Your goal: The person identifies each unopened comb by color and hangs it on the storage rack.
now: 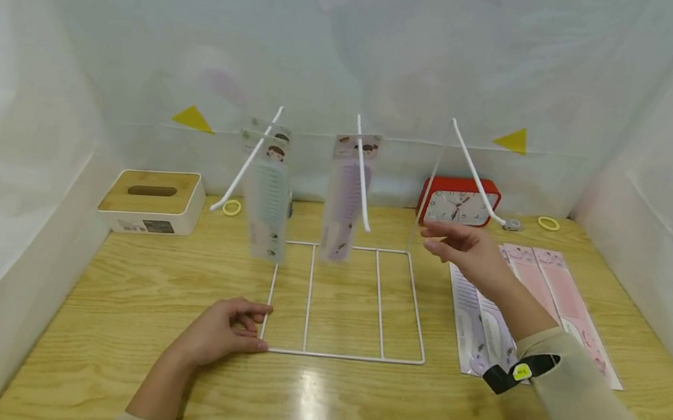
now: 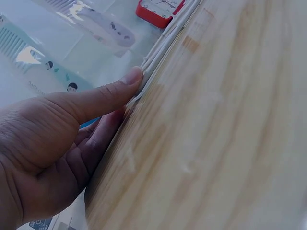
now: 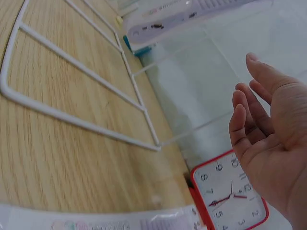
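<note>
A white wire display rack [image 1: 346, 357] stands on the wooden table with three hooks reaching forward. My left hand [image 1: 220, 330] pinches its front left base corner; in the left wrist view the thumb lies on the wire, fingers tucked below. Green comb packs [image 1: 270, 203] hang from the left hook, and a purple comb pack [image 1: 345, 197] from the middle one. My right hand [image 1: 468, 256] is in the air under the right hook [image 1: 477, 177], its fingers loosely bent and holding nothing, as the right wrist view shows.
Purple comb packs [image 1: 466, 319] and pink packs [image 1: 568, 291] lie on the table at right. Behind the rack's right side stands a red clock [image 1: 459, 204]. A tissue box [image 1: 149, 199] sits at back left. Yellow rings [image 1: 549, 224] and pale sheet walls [image 1: 362, 45] border the table.
</note>
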The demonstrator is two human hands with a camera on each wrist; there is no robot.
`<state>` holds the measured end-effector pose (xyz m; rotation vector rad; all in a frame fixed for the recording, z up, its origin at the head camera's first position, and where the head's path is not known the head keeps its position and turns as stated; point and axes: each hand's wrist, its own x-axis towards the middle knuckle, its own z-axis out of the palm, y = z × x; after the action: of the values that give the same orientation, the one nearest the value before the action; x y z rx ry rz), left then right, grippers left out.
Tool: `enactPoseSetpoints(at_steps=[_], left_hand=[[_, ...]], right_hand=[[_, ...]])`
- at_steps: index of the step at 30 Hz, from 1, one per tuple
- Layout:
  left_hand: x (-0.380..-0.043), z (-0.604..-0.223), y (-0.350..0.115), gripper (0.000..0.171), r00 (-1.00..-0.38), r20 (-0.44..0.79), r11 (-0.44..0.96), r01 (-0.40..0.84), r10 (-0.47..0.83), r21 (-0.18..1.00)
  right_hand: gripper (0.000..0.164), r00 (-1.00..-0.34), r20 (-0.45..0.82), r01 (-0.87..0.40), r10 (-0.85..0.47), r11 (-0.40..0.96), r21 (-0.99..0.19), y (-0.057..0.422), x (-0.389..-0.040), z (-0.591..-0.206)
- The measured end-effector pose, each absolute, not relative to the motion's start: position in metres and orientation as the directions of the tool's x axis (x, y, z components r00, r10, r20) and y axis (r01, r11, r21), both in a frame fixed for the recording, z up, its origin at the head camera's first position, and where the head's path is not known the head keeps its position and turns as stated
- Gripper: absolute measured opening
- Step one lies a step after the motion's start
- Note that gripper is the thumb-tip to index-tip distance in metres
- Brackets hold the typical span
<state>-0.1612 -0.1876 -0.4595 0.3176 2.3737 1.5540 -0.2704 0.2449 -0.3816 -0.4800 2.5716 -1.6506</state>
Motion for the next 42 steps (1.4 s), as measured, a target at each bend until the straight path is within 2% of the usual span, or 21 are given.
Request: enactPoseSetpoints(at_steps=[11, 15, 19, 22, 32, 38, 42], left_hand=[[-0.160, -0.458, -0.187, 0.057, -0.936, -0.105, 0.373, 0.030, 0.336, 0.927], [-0.161, -0.458, -0.187, 0.057, -0.938, -0.107, 0.378, 0.028, 0.330, 0.925], [-0.162, -0.458, -0.187, 0.057, -0.939, -0.107, 0.384, 0.028, 0.326, 0.923], [-0.161, -0.456, -0.186, 0.057, -0.937, -0.110, 0.378, 0.025, 0.332, 0.925], [-0.159, -0.457, -0.186, 0.056, -0.937, -0.112, 0.374, 0.020, 0.329, 0.927], [-0.159, -0.457, -0.186, 0.057, -0.936, -0.107, 0.371, 0.026, 0.334, 0.928], [-0.159, -0.458, -0.187, 0.057, -0.938, -0.103, 0.376, 0.031, 0.332, 0.926]], right_hand=[[0.053, -0.957, 0.108, -0.258, -0.271, 0.614, -0.746, 0.290, -0.292, -0.423], [0.051, -0.963, 0.106, -0.249, -0.247, 0.668, -0.702, 0.303, -0.302, -0.432], [0.051, -0.978, 0.046, -0.182, -0.205, 0.722, -0.668, 0.316, -0.311, -0.437], [0.058, -0.984, -0.020, -0.125, -0.179, 0.757, -0.641, 0.323, -0.316, -0.440], [0.080, -0.957, -0.163, -0.100, -0.240, 0.800, -0.591, 0.327, -0.323, -0.438], [0.079, -0.950, -0.171, -0.123, -0.263, 0.814, -0.567, 0.326, -0.328, -0.436], [0.073, -0.945, -0.102, -0.206, -0.311, 0.807, -0.554, 0.325, -0.335, -0.439]])
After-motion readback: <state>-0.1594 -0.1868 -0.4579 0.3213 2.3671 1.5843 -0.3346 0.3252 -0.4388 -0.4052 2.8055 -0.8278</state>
